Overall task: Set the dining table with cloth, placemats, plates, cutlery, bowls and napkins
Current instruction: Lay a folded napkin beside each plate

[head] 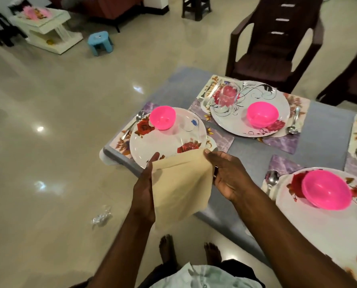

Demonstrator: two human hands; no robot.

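A beige napkin (pixel 179 183) hangs between my two hands just off the table's near-left corner. My left hand (pixel 145 188) grips its left edge and my right hand (pixel 225 175) holds its right corner. Its top edge overlaps the near rim of a white floral plate (pixel 158 142) that carries a pink bowl (pixel 162 117) and an upturned glass (pixel 185 123). A spoon (pixel 132 123) lies to the left of that plate. A second plate (pixel 231 119) at the far side holds a pink bowl (pixel 262 114) and a glass (pixel 227 96). A third pink bowl (pixel 326 189) sits on the plate at the right.
A grey cloth (pixel 319 129) covers the table, with purple floral placemats (pixel 281 142) under the plates. Brown plastic chairs (pixel 275 42) stand behind the table. A blue stool (pixel 100 43) and a white low table (pixel 48 28) are on the floor, with a crumpled wrapper (pixel 101 217) near my feet.
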